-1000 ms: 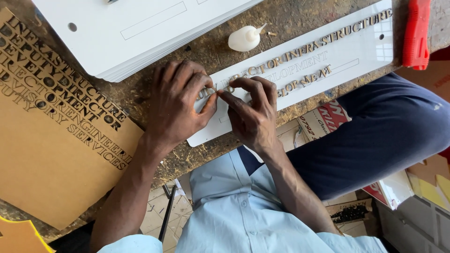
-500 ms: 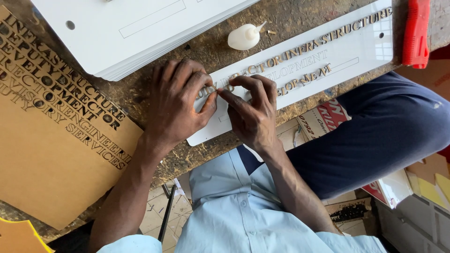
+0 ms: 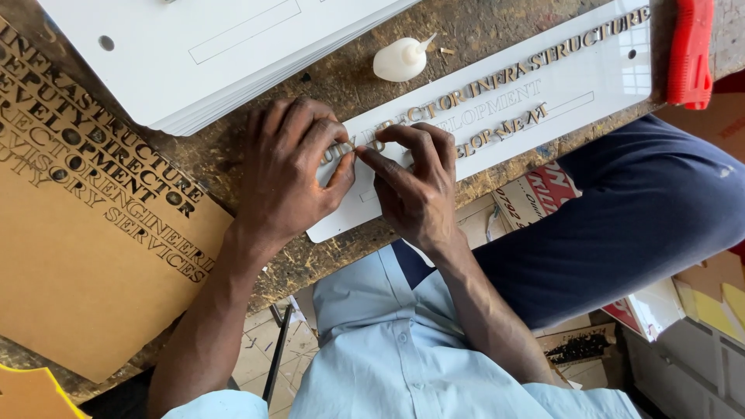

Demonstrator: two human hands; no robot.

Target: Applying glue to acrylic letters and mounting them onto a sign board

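Lying slantwise across the scarred wooden workbench (image 3: 256,256), the long white sign plate (image 3: 559,85) runs its long axis from the lower left, by the hands, up to the upper right corner of the view. Rows of small gold cut-out letters (image 3: 535,58) follow that same slant along its face. And right at the plate's near end, both hands meet! One small gold letter (image 3: 378,145) sits between the fingertips, on the white surface, at the start of the top row.

Left hand (image 3: 291,167) — palm down, draped over the plate's lower-left end, fingers curled, thumb tip pressed up against the right hand's. Right hand (image 3: 415,190) — fingers bunched and bent, thumb and forefinger pinching in at that little letter. Whether the letter is lifted clear of the plate or flat on it, I cannot tell; the fingers cover too much.

Just above the hands, a small white squeeze bottle (image 3: 400,58) lies on its side on the bench, nozzle pointing up-right. Upper left, a stack of blank white plates (image 3: 233,54). Far left, a brown card sheet (image 3: 85,256) with letter shapes cut out of it. Top right, a red tool (image 3: 689,50) rests at the plate's far end.
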